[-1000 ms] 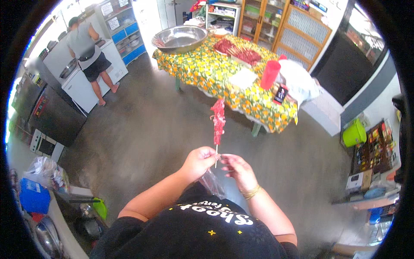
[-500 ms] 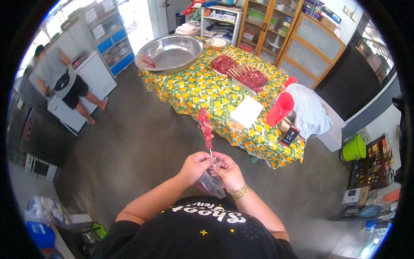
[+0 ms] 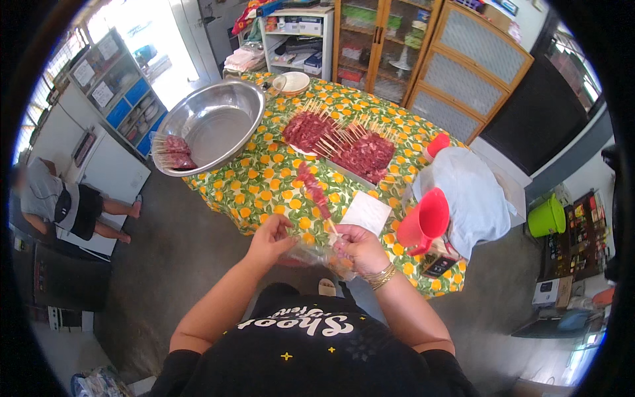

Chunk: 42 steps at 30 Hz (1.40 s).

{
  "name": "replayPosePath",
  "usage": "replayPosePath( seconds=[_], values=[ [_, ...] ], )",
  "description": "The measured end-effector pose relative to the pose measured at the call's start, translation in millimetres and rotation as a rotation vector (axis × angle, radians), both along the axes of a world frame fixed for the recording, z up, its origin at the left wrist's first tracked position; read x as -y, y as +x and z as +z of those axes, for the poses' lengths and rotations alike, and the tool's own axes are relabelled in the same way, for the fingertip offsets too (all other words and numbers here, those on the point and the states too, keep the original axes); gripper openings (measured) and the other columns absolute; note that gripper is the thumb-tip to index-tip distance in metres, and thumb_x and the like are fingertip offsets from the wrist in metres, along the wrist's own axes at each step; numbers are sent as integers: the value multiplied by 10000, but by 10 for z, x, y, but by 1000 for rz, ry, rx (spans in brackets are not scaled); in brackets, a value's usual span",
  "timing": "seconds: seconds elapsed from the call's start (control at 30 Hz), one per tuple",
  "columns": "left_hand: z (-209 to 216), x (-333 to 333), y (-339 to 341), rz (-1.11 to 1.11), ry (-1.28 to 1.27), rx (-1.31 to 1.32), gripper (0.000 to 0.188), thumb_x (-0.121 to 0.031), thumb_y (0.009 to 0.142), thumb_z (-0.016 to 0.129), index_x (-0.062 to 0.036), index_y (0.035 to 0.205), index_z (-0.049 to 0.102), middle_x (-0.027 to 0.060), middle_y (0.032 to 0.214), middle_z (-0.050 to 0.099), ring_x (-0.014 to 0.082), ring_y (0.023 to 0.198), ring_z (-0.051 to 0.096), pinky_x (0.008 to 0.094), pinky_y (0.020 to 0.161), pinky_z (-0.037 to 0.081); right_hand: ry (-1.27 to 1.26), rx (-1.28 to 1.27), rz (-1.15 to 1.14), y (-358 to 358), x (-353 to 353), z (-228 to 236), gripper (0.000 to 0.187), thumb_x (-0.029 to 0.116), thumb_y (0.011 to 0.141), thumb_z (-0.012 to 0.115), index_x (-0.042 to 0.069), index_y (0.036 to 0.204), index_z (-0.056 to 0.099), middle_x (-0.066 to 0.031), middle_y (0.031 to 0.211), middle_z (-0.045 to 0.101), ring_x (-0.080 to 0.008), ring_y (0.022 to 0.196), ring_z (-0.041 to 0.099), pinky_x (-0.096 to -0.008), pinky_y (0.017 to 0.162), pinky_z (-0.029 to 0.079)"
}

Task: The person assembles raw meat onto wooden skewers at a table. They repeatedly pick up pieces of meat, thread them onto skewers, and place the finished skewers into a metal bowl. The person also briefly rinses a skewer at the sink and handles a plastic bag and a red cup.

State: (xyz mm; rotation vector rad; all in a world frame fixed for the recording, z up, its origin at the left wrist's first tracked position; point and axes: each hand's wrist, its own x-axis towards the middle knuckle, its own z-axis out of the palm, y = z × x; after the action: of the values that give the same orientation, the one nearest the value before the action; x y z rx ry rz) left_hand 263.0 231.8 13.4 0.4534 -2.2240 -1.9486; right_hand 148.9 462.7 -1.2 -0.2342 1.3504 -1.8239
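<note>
My right hand point(image 3: 361, 250) pinches the stick of a raw meat skewer point(image 3: 312, 190), tilted up-left against the fruit-print tablecloth point(image 3: 270, 188); my left hand point(image 3: 270, 239), fingers loosely curled, is by a clear plastic bag point(image 3: 311, 254), forearms reaching forward.

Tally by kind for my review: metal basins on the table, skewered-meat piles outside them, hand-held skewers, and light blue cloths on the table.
Metal basin: 1
Piles of skewered meat: 2
Skewer in the right hand: 1
Light blue cloth: 1
Total: 5
</note>
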Motion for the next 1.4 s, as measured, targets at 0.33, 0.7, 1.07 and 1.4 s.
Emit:
replayPosePath(
  seconds=[0.33, 0.7, 1.07, 1.4],
  values=[
    [-833, 1304, -1761, -79, -687, -359, 182, -14, 813, 660, -81, 972, 600, 120, 914, 642, 335, 873, 600, 433, 789, 469, 105, 178, -184, -776, 457, -144, 318, -9, 862, 681, 20, 1172, 615, -14, 863, 627, -125, 757, 620, -252, 661, 503],
    [-1620, 1782, -1771, -484, -1061, -195, 306, -60, 768, 649, -117, 1068, 670, 65, 1202, 599, 310, 1074, 539, 423, 927, 468, 340, 432, -73, -665, 669, -688, 307, 6, 873, 672, 14, 1172, 603, -15, 847, 644, -91, 676, 586, -220, 612, 467],
    [-1856, 1690, -1884, -347, -1142, -121, 343, -91, 798, 635, -75, 1139, 663, 89, 1235, 586, 298, 1082, 545, 421, 915, 483, 396, 565, 163, -1073, 692, -1226, 317, -9, 856, 655, 17, 1171, 623, -8, 836, 646, -97, 686, 609, -233, 612, 497],
    [-1630, 1822, -2078, -230, -1287, -51, 369, -40, 772, 618, -43, 1139, 653, 82, 1247, 581, 282, 1049, 541, 406, 920, 486, 335, 476, 225, -1462, 1020, -1134, 306, 22, 866, 647, 44, 1171, 647, 3, 821, 640, -82, 678, 603, -215, 582, 481]
  ],
)
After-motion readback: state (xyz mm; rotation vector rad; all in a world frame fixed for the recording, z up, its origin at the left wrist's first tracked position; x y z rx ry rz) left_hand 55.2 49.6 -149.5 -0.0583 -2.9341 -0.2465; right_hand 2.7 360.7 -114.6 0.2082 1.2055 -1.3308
